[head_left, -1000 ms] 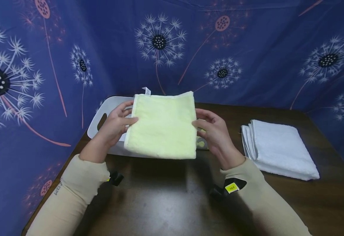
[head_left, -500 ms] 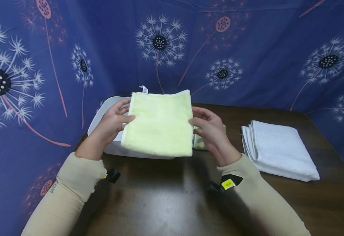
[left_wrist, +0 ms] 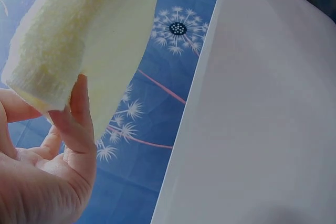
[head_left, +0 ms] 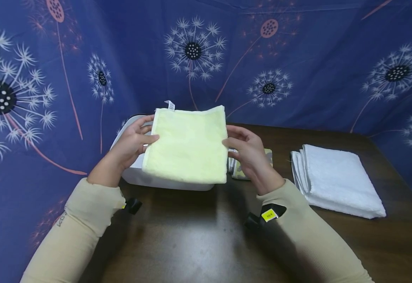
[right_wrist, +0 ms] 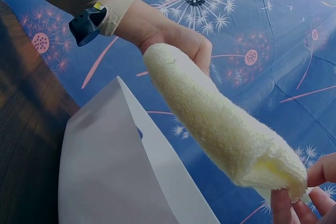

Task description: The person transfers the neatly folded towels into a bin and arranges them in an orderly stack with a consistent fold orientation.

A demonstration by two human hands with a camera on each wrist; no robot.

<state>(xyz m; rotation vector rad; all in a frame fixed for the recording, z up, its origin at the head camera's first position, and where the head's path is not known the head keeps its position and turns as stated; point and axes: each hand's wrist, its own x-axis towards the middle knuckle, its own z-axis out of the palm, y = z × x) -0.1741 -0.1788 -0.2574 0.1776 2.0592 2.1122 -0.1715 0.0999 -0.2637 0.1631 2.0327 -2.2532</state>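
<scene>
One pale yellow cloth (head_left: 186, 147), plush, white-edged: spread between your two hands and raised off the table (head_left: 191, 251); the wrist views show its lower edge as a rounded fold. A small white tag (head_left: 171, 105) stands at its top edge, toward your left hand.

Your left hand (head_left: 129, 143): pinches the cloth's left edge, thumb on the face toward you, fingers behind.

Your right hand (head_left: 248, 149): pinches the right edge in like manner. Your hands are apart, the cloth's width between them.

One white bin (head_left: 165, 183): beyond and below the cloth, partly hidden by it and by your left hand; the left wrist view shows a gap between bin and cloth.

One yellow-and-grey patterned cloth (head_left: 240, 173): on the table beyond your right hand, which partly covers it.

One white towel (head_left: 336, 179), folded in layers: on the table, well to the right of your right hand.

Two beige sleeves (head_left: 75, 236), a small black device at each wrist.

One blue backdrop (head_left: 138, 59), dandelion-printed: beyond both hands.
</scene>
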